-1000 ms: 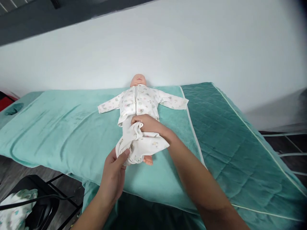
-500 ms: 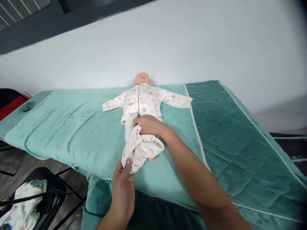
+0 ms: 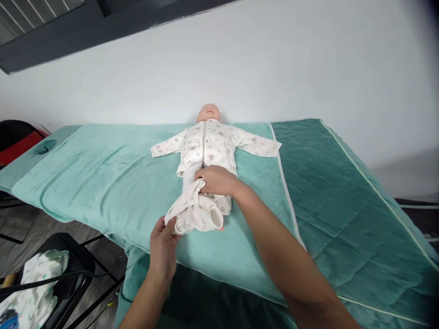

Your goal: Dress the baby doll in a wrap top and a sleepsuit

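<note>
A baby doll (image 3: 208,113) lies on its back with both arms spread, dressed in a white printed baby jacket (image 3: 218,141). Over its lower legs are bunched white printed baby pants (image 3: 197,212), with one round cuff opening facing front right. My left hand (image 3: 164,244) pinches the pants' lower left edge between thumb and fingers. My right hand (image 3: 216,179) is closed on the gathered top of the pants, near the doll's thighs; its fingertips are partly hidden. A bit of the doll's foot shows beside the cuff.
The doll lies on a light green towel cover (image 3: 113,183) over a padded bed. A darker quilted cover (image 3: 325,183) spans the right side, with a white wall (image 3: 274,59) behind. At lower left stands a black chair (image 3: 77,260) with a crumpled printed cloth (image 3: 37,285).
My left hand has moved left and slightly up, pulling the edge of the pants outward. The right hand keeps its hold. The view has shifted slightly.
</note>
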Demonstrator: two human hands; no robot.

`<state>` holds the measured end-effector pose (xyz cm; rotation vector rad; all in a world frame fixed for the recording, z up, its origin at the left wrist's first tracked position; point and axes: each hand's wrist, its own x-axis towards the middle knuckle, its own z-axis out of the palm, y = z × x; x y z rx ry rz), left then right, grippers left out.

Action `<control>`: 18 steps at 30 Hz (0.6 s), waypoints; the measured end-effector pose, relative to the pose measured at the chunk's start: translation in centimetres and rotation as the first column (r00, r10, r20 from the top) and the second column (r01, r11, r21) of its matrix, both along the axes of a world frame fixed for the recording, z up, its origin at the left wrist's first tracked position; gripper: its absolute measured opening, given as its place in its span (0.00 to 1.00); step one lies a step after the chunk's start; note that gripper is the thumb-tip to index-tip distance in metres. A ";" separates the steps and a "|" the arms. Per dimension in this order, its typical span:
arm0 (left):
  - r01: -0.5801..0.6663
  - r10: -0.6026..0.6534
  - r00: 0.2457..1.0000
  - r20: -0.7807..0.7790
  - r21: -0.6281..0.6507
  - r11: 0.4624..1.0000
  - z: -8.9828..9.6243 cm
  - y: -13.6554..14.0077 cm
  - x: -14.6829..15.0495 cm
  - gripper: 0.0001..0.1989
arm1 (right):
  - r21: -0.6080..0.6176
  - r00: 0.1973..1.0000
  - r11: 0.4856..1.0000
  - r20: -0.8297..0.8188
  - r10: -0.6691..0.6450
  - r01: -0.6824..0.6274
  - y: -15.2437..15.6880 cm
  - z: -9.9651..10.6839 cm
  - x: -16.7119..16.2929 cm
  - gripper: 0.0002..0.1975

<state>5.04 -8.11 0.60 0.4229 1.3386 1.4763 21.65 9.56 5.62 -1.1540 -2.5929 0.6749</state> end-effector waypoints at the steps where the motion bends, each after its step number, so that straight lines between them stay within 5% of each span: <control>1: 0.011 -0.011 1.000 -0.012 -0.008 1.000 0.0 0.0 -0.2 0.14 | -0.001 1.000 1.000 -0.005 0.000 0.000 0.0 -0.1 0.0 0.07; 11: 0.125 -0.140 0.975 -0.172 -0.094 0.988 1.0 0.8 -0.4 0.17 | -0.028 0.999 0.999 -0.035 0.025 -0.026 0.0 0.1 0.2 0.06; 18: 0.280 -0.284 0.952 -0.119 -0.042 0.959 0.7 1.4 -0.6 0.16 | -0.055 0.994 0.998 -0.105 0.021 -0.027 0.1 -0.3 0.4 0.04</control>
